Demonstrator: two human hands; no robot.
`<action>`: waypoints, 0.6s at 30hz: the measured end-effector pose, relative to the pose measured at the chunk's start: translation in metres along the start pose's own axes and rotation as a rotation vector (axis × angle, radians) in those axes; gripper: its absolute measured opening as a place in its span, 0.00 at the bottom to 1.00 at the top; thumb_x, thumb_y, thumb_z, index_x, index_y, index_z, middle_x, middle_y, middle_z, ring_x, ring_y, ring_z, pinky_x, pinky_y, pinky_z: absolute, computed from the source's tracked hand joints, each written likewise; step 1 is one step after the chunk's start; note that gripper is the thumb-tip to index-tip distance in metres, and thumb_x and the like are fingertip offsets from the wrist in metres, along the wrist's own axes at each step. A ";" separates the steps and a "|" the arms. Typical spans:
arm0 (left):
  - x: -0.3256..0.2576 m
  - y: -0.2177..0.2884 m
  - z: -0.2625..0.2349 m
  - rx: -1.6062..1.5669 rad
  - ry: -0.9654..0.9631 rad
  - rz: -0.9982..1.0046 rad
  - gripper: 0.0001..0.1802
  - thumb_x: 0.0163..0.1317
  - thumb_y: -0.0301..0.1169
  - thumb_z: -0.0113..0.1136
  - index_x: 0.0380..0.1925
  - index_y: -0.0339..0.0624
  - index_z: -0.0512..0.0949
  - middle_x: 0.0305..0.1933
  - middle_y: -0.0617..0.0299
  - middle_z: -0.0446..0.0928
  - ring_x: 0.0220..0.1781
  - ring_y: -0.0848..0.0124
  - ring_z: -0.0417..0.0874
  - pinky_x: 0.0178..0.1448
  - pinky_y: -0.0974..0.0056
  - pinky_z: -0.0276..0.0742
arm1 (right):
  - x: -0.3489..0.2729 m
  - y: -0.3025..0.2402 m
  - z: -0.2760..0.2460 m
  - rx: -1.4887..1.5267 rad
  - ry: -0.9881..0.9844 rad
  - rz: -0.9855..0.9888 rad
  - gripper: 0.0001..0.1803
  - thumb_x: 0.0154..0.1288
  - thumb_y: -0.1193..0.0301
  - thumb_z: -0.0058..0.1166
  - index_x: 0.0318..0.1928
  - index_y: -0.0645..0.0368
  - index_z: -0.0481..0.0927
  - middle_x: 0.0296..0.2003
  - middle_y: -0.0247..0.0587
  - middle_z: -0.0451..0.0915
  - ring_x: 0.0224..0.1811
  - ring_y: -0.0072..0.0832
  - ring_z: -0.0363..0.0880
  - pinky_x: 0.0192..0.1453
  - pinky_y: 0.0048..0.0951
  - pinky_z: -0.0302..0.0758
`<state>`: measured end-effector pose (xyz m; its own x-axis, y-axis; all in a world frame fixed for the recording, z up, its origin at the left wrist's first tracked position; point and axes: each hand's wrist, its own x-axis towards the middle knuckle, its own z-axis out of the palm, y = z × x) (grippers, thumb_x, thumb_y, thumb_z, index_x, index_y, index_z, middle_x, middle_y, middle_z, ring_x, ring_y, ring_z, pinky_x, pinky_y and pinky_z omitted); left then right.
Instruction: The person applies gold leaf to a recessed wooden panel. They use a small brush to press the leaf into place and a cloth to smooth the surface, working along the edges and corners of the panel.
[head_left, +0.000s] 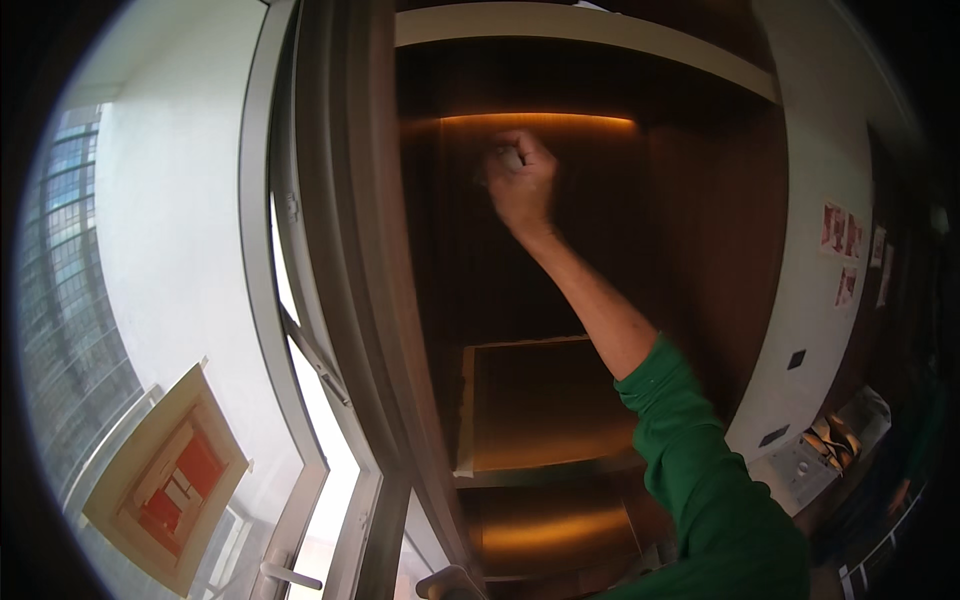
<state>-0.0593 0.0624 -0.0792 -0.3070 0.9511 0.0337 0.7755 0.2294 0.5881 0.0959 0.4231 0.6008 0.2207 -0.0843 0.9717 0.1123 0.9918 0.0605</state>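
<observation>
My right hand (524, 185) is raised in front of the dark brown wood-toned back panel (590, 230) of a tall recess, below a glowing light strip (540, 118). Its fingers are curled closed, and a small pale patch (512, 158) shows between them. Blur and dim light hide what that is. The bare forearm and green sleeve (700, 460) reach up from the lower right. My left hand is out of the picture.
A tilted window sash with a white handle (290, 576) stands at the left, beside a sheet with a red print (180, 480). Lower in the recess is a brownish panel with a tape-like pale edge (466, 410). Red-and-white papers (840, 230) hang on the right wall.
</observation>
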 end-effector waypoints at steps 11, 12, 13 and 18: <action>0.000 0.022 -0.010 0.008 -0.082 0.043 0.08 0.54 0.34 0.71 0.32 0.44 0.87 0.31 0.53 0.85 0.33 0.55 0.86 0.37 0.52 0.82 | -0.034 -0.063 -0.152 0.388 0.094 0.880 0.21 0.70 0.75 0.62 0.59 0.76 0.77 0.41 0.42 0.84 0.35 0.17 0.77 0.29 0.19 0.62; -0.002 0.022 -0.011 0.011 -0.087 0.041 0.08 0.54 0.34 0.71 0.32 0.44 0.87 0.31 0.53 0.85 0.33 0.55 0.86 0.37 0.52 0.82 | -0.044 -0.072 -0.163 0.404 0.084 0.915 0.20 0.71 0.75 0.61 0.58 0.76 0.78 0.41 0.41 0.83 0.34 0.17 0.76 0.29 0.19 0.62; -0.005 0.022 -0.012 0.011 -0.095 0.042 0.08 0.54 0.34 0.72 0.32 0.44 0.87 0.31 0.53 0.85 0.33 0.55 0.86 0.37 0.52 0.82 | -0.055 -0.081 -0.176 0.421 0.075 0.950 0.19 0.72 0.75 0.60 0.58 0.75 0.78 0.41 0.41 0.83 0.34 0.16 0.75 0.29 0.19 0.62; -0.021 0.019 -0.020 0.026 -0.118 0.031 0.08 0.53 0.34 0.72 0.32 0.45 0.88 0.31 0.53 0.85 0.33 0.56 0.86 0.37 0.53 0.82 | -0.123 -0.144 -0.229 0.538 -0.020 1.083 0.15 0.76 0.72 0.56 0.57 0.69 0.81 0.38 0.38 0.81 0.31 0.15 0.70 0.28 0.19 0.61</action>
<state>-0.0496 0.0428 -0.0524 -0.2168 0.9752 -0.0448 0.7979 0.2035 0.5674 0.2740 0.2692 0.4201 -0.0651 0.8117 0.5805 -0.5398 0.4606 -0.7046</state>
